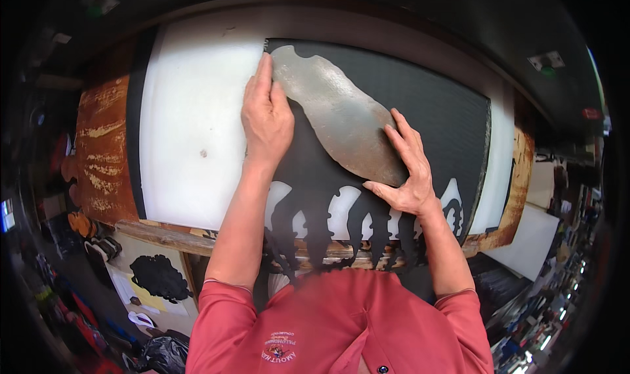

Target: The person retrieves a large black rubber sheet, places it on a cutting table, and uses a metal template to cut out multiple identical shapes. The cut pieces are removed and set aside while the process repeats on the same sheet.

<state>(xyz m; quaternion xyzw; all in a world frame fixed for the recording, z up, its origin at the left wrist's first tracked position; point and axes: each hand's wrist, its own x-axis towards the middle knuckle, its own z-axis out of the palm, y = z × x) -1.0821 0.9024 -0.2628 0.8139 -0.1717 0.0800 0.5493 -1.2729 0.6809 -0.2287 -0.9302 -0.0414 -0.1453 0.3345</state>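
Observation:
A grey metal plate (348,115) with a long, shoe-sole-like outline lies slanted on a black sheet (420,85). Its notched, narrow end points to the far left and its rounded end to the near right. My left hand (268,115) rests along the plate's far-left end, fingers stretched out and thumb against its edge. Around the rounded end curls my right hand (412,170), thumb on the near side and fingertips on the right edge. Whether the plate touches the sheet all along is hidden. Curved cut-outs (341,210) run along the sheet's near side, leaving thin black strips between them.
Beneath the sheet is a white board (197,124) on a worn brown surface (102,151). A dark overhead beam (367,13) spans the far side. At lower left are a black scrap pile (159,277) and a black plastic bag (164,354); another white panel (525,239) leans at right.

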